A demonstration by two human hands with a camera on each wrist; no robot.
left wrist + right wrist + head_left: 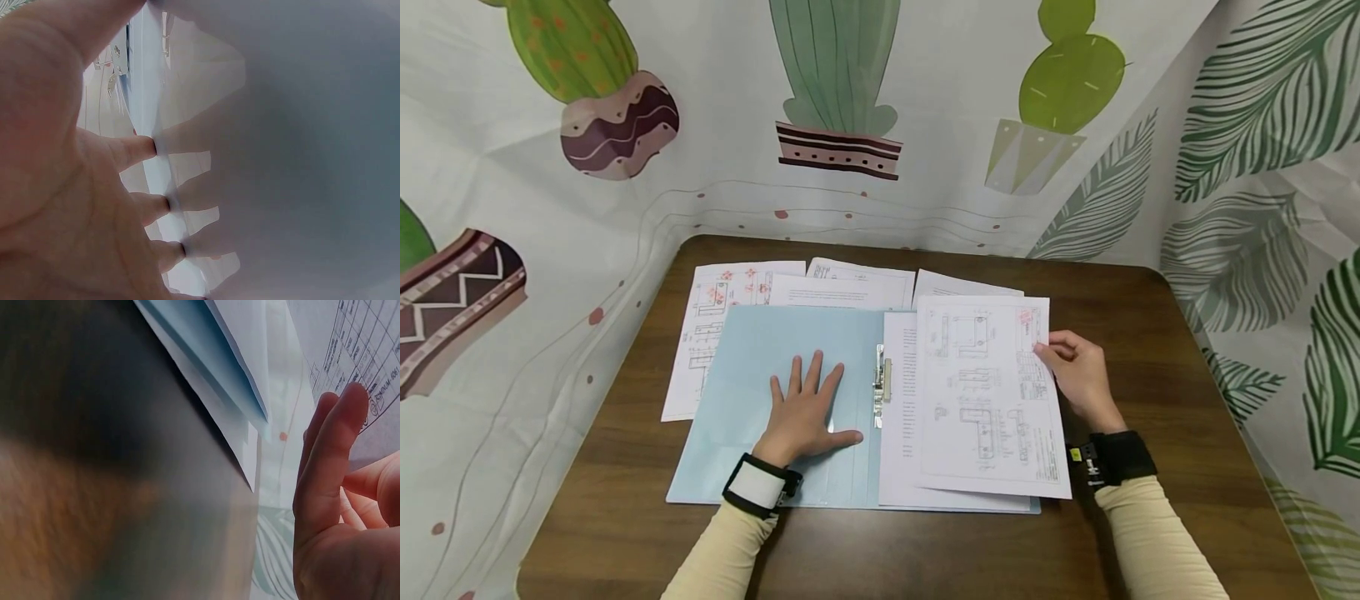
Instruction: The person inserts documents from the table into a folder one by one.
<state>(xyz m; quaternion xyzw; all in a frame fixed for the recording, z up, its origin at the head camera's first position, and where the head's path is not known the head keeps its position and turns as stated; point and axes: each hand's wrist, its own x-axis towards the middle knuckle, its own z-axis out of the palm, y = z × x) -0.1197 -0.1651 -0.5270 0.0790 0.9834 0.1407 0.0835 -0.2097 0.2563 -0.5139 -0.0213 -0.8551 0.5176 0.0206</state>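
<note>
A light blue folder (737, 375) lies spread out on the table, its metal clip (882, 386) near the spine. My left hand (801, 417) rests on the left cover with fingers spread; the left wrist view shows the fingertips touching its glossy surface. A printed sheet with technical drawings (985, 392) and a red stamp lies over the right side, above a text page (898, 417). My right hand (1078, 371) pinches the drawing sheet's right edge between thumb and fingers. In the right wrist view that sheet (375, 356) stands raised off the folder.
Behind the folder lie more papers: a drawing with red marks (745, 279) at the left, a text sheet (842, 292) in the middle and another sheet (962, 283) to the right. The brown wooden table (1150, 358) meets a patterned cloth (925, 200) at the back.
</note>
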